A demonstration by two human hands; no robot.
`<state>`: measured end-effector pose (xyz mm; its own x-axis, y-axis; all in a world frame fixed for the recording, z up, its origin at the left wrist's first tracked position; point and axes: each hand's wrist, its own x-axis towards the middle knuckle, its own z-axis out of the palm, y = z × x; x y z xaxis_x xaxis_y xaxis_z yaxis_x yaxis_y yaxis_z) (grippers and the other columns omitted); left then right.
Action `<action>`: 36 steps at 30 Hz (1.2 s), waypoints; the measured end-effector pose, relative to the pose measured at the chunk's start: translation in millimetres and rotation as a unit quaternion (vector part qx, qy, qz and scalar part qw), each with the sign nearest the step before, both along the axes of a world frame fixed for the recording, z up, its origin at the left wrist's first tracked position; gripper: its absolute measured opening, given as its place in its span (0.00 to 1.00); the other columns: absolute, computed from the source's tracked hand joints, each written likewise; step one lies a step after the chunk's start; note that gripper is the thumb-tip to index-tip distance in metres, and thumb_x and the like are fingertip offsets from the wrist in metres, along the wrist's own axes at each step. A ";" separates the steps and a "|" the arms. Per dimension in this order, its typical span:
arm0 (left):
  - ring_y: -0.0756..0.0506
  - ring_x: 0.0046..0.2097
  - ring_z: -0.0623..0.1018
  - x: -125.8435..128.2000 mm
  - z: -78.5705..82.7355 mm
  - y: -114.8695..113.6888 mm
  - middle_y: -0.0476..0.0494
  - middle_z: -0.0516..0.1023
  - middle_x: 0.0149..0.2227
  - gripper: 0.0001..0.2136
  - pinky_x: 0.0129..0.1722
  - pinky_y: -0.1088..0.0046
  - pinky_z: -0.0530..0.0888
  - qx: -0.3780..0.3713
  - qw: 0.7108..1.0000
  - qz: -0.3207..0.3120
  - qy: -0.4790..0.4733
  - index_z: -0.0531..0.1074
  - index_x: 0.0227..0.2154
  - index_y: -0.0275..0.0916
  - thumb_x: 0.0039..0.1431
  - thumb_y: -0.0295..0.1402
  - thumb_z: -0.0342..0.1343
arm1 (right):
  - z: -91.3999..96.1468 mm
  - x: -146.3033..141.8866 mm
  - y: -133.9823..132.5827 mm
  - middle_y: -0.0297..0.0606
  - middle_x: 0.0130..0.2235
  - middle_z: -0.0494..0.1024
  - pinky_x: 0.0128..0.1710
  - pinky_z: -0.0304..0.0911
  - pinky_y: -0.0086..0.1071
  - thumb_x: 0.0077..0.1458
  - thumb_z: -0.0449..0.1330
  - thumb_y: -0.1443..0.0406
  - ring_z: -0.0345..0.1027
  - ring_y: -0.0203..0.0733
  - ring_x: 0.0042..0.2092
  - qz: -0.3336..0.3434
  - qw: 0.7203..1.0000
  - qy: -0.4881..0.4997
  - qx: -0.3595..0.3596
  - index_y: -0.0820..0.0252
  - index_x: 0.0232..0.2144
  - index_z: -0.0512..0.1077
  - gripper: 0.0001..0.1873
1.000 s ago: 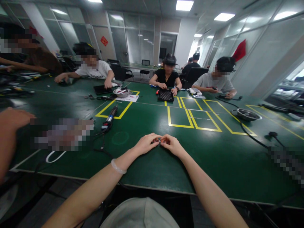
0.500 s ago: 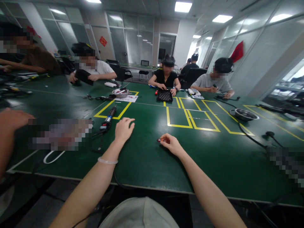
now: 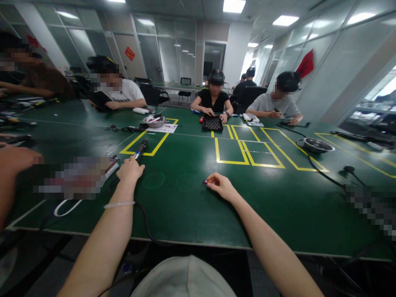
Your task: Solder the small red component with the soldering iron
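Note:
My left hand point(image 3: 130, 169) is closed around the near end of a dark, corded cylindrical tool with a blue band, which looks like an electric screwdriver point(image 3: 141, 149). The tool's far end points away from me, toward the yellow tape outline. My right hand point(image 3: 221, 186) rests over the middle of the green table, thumb and fingers pinched on a small red-and-dark piece point(image 3: 205, 181). That piece is too small to name, and part of it is hidden by the fingers.
The green table point(image 3: 182, 214) carries several yellow tape outlines point(image 3: 232, 163). A metal bowl point(image 3: 155, 121) stands on a printed sheet, another bowl point(image 3: 318, 145) at right. A black cable point(image 3: 147, 222) runs beside my left arm. Co-workers sit opposite, one with a black tray point(image 3: 212, 123); another person's hand point(image 3: 21, 159) reaches in at left.
My left hand has moved left from the bare tabletop and closed on the electric screwdriver. My right hand stays almost in place with the small red-and-dark piece.

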<state>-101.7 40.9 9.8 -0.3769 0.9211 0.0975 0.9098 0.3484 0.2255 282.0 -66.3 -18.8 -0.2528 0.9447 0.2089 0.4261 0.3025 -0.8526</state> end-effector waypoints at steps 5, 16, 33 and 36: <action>0.27 0.54 0.71 -5.6 0.6 3.3 0.22 0.70 0.53 0.28 0.46 0.50 0.70 -0.015 1.000 0.005 0.012 0.61 0.56 0.32 0.54 0.41 0.53 | -0.1 -0.6 -0.1 0.34 0.31 0.74 0.30 0.59 0.27 0.52 0.60 0.64 0.63 0.33 0.29 0.006 1.000 0.003 -0.004 0.62 0.37 0.71 0.10; 0.29 0.51 0.71 24.6 -2.5 -7.3 0.21 0.69 0.51 0.23 0.44 0.54 0.71 0.011 0.997 -0.032 0.065 0.62 0.52 0.27 0.55 0.35 0.49 | -5.9 -0.5 2.9 0.33 0.31 0.74 0.30 0.58 0.27 0.53 0.60 0.64 0.63 0.33 0.29 0.012 1.000 -0.007 0.008 0.62 0.38 0.71 0.10; 0.37 0.50 0.70 192.6 3.0 -90.7 0.31 0.69 0.50 0.30 0.47 0.63 0.68 0.045 0.923 -0.359 0.128 0.54 0.61 0.31 0.58 0.35 0.52 | -2.5 -1.8 2.4 0.30 0.26 0.71 0.29 0.56 0.28 0.51 0.60 0.63 0.61 0.34 0.26 -0.023 1.000 -0.006 0.021 0.61 0.35 0.70 0.09; 0.37 0.50 0.70 202.2 2.6 -99.5 0.32 0.69 0.51 0.31 0.47 0.62 0.67 0.050 0.911 -0.392 0.116 0.52 0.63 0.34 0.58 0.37 0.52 | -3.3 -1.4 2.8 0.31 0.28 0.72 0.29 0.57 0.28 0.51 0.60 0.63 0.61 0.33 0.27 -0.022 0.999 0.000 0.029 0.61 0.34 0.70 0.09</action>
